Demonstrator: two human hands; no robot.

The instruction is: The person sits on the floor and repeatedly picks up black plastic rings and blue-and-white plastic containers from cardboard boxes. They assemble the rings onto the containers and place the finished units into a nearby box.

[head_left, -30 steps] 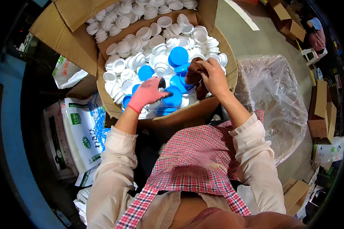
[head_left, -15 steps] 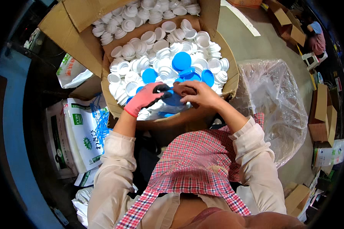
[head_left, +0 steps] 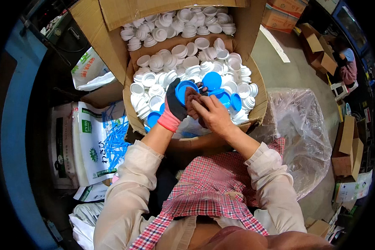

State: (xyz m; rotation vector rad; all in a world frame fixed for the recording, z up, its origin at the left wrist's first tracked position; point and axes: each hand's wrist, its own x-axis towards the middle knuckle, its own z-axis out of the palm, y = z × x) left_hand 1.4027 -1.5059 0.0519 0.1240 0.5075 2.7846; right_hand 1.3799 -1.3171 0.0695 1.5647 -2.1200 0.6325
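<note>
My left hand (head_left: 175, 107), in a pink and black glove, is closed around the edge of a blue round lid (head_left: 181, 89) and holds it tilted, its raised rim towards me. My bare right hand (head_left: 217, 116) grips a brown cloth (head_left: 192, 101) and presses it against the lid's right side. Both hands are over the near part of a large cardboard box (head_left: 260, 85) filled with white plastic cups or caps (head_left: 171, 61). More blue lids lie on the white pieces, among them a flat one (head_left: 212, 80) just beyond the cloth.
Left of the box, thin blue plastic strips (head_left: 114, 139) lie on a printed white sack (head_left: 87, 141). A clear plastic bag (head_left: 298, 141) bulges on the right. Open cartons (head_left: 349, 146) line the far right, where another person (head_left: 346, 66) sits.
The blue lid has been raised and tipped so its rim shows, with my left hand now around its edge. The brown cloth has come onto it. The whole view has shifted slightly.
</note>
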